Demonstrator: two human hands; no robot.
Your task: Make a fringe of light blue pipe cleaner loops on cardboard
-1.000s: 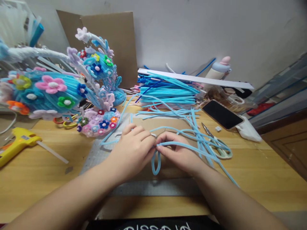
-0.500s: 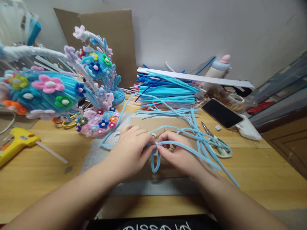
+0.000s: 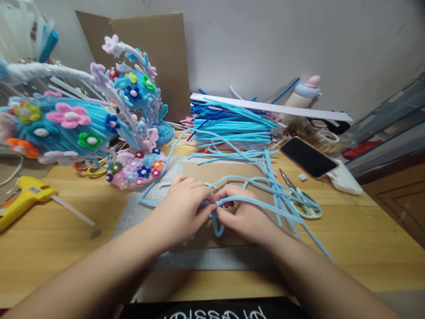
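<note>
Light-blue pipe cleaners (image 3: 255, 203) are pinched between my two hands over a piece of cardboard (image 3: 199, 173). My left hand (image 3: 189, 199) is closed on them, thumb against fingers. Close beside it, my right hand (image 3: 241, 212) grips the same strands where they cross. A small bent loop (image 3: 218, 228) hangs below my fingertips. From the hands, one long strand runs right over my right wrist, and others curve away to a loose tangle. The exact twist at the fingertips is partly hidden.
Behind lies a stack of blue pipe cleaners (image 3: 232, 124). Scissors (image 3: 303, 204) and a phone (image 3: 308, 157) lie at right. At left are a yellow glue gun (image 3: 26, 199), flower-covered fuzzy ornaments (image 3: 66, 128) and a flowered base (image 3: 136, 170). A cutting mat (image 3: 229, 259) lies under the cardboard.
My right hand has shifted slightly, its fingers closer to the left hand. The small hanging loop has swung a little right and sits narrower and partly behind my right thumb.
</note>
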